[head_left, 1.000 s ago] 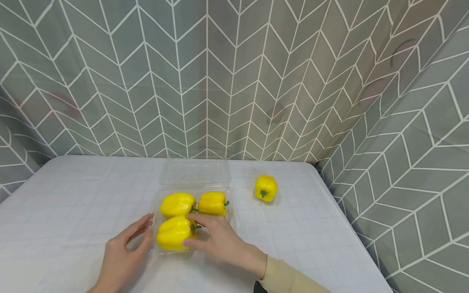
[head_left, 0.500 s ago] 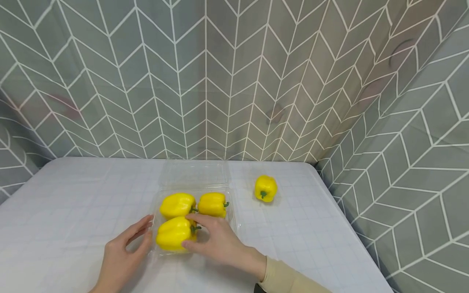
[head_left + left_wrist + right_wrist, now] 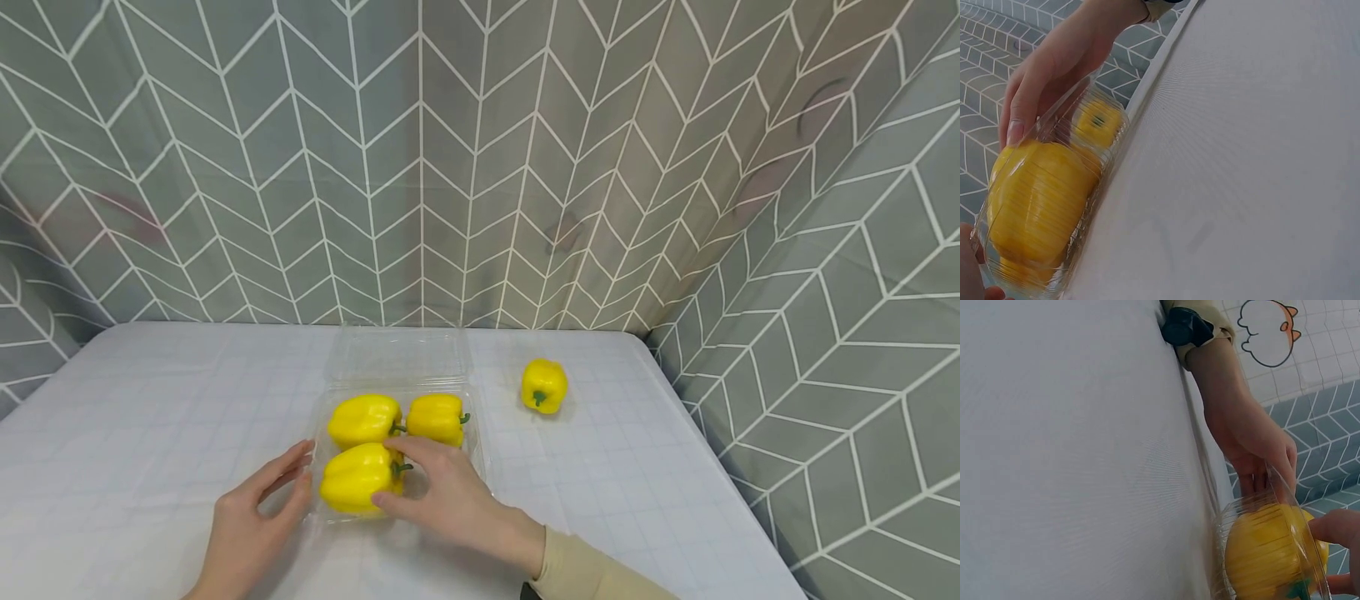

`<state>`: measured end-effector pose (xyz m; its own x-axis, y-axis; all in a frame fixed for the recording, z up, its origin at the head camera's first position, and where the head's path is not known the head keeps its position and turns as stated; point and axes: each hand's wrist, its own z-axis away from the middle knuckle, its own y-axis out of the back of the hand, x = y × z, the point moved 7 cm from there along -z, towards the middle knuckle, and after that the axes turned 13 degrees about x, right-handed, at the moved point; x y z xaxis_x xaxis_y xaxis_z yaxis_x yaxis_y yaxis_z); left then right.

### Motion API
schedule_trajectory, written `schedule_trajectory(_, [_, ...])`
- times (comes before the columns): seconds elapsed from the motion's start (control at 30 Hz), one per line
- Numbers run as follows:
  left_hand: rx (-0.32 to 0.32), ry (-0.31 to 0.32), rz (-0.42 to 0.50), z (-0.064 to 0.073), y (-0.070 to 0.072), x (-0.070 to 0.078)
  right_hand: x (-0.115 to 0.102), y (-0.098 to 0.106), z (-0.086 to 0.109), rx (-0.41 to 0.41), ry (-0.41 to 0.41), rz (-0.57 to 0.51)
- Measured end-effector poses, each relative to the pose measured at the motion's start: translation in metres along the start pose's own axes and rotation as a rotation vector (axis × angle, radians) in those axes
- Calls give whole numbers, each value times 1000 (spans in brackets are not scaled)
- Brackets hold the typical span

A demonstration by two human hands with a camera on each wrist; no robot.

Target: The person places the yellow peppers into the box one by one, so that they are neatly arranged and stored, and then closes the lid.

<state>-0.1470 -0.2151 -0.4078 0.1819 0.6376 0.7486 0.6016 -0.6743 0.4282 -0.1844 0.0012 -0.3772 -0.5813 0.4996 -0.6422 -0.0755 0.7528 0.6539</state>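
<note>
A clear plastic clamshell container (image 3: 324, 518) lies with its lid folded back on the table. It holds three yellow bell peppers, their stems pointing right. My right hand (image 3: 448, 493) holds the front bell pepper (image 3: 356, 479), thumb on its near side and fingers on its far side. Behind it are the back left pepper (image 3: 365, 420) and the smaller back right pepper (image 3: 435, 418). At the container's left wall, my left hand (image 3: 258, 512) rests with fingers and thumb spread apart. In the left wrist view, the right hand (image 3: 1054, 69) reaches in over the rim, fingertips on a pepper.
A fourth bell pepper (image 3: 544, 386) stands to the right of the container, stem facing me. The transparent lid (image 3: 400, 354) extends toward the table's back edge. A white cloth (image 3: 622, 467) covers the table, and a patterned grey curtain (image 3: 450, 167) hangs behind and at the right.
Almost nothing differs. The head view has shifted very slightly; both hands keep their places, the right on the front bell pepper and the left at the container's wall.
</note>
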Motion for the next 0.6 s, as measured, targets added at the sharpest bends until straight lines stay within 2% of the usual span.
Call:
schedule_trajectory(0.27, [-1,-8,6,0,0,0,-5,4,-1,57,63,0])
schedule_trajectory(0.6, [-16,-2,3,0,0,-1,-2,21,3,126,48,-114])
